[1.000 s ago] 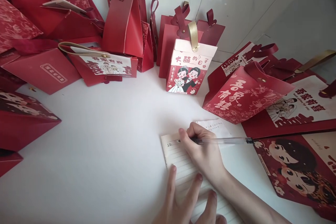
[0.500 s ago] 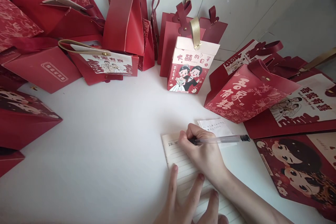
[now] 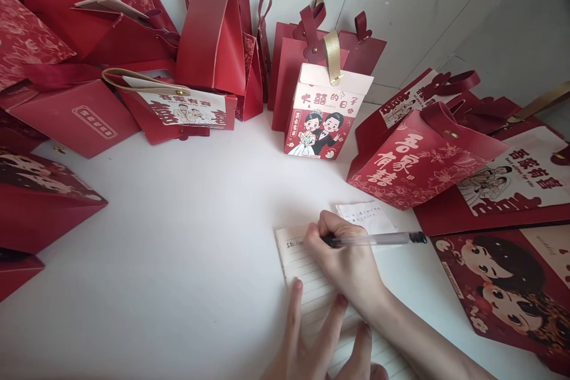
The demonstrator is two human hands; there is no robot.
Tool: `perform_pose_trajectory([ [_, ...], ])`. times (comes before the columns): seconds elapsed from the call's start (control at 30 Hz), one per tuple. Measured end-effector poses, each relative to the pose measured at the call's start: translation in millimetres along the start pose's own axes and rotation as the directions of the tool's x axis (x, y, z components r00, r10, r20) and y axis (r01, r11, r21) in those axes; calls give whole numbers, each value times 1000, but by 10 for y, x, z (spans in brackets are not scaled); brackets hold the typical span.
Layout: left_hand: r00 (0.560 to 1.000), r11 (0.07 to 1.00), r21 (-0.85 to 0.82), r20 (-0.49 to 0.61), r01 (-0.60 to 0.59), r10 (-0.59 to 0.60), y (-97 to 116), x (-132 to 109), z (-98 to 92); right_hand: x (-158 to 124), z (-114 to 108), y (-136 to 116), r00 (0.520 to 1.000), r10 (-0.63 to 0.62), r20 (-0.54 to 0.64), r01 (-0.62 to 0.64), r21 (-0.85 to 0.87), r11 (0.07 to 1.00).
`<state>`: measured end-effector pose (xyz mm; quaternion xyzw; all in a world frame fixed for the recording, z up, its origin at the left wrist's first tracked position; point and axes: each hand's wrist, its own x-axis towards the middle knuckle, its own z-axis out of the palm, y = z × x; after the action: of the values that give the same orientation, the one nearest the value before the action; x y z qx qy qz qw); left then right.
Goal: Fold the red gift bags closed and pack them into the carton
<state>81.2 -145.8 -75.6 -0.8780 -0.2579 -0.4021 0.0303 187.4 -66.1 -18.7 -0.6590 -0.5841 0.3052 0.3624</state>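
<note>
My right hand [image 3: 345, 261] is closed around a clear-barrelled pen [image 3: 383, 239] with a black cap end pointing right. The tip rests on the top line of a lined notepad [image 3: 299, 267], where a few written characters show. My left hand [image 3: 318, 344] lies flat on the lower part of the pad, fingers spread, holding it down. A small white note [image 3: 367, 217] with handwriting sits just behind my right hand on the white table [image 3: 187, 249].
Red paper gift bags ring the table: a pile at the back left [image 3: 89, 41], one on the left edge [image 3: 40, 202], a cartoon-couple box [image 3: 320, 116] in the middle back, a tipped bag [image 3: 414, 163] and flat bags [image 3: 512, 285] on the right. A white wall stands behind.
My right hand has crept slightly rightwards along the top line with the pen. My left hand has stayed flat on the pad.
</note>
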Motion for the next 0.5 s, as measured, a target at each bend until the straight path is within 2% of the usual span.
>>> perform_pose_trajectory([
  [0.1, 1000, 1000, 1, 3, -4, 4, -4, 3, 2, -7, -1, 10, 1000, -20, -19, 21, 58, 998],
  [0.27, 999, 999, 17, -14, -43, 43, -39, 4, 1, 28, -98, 53, 977, -59, -205, 119, 296, 948],
  [0.3, 998, 998, 17, -17, -52, 53, -49, 7, -2, 43, -141, 68, 967, -95, -234, 159, 269, 950],
  [0.37, 997, 997, 17, -24, -69, 70, -69, 14, -11, 72, -249, 100, 919, -299, -257, 328, 79, 941],
  [0.43, 996, 997, 16, -47, -80, 81, -85, 25, -20, 92, -380, 127, 825, -551, -123, 524, -197, 829],
  [0.5, 994, 997, 20, -72, -81, 82, -98, 35, -27, 92, -517, 135, 748, -657, 96, 633, -400, 663],
])
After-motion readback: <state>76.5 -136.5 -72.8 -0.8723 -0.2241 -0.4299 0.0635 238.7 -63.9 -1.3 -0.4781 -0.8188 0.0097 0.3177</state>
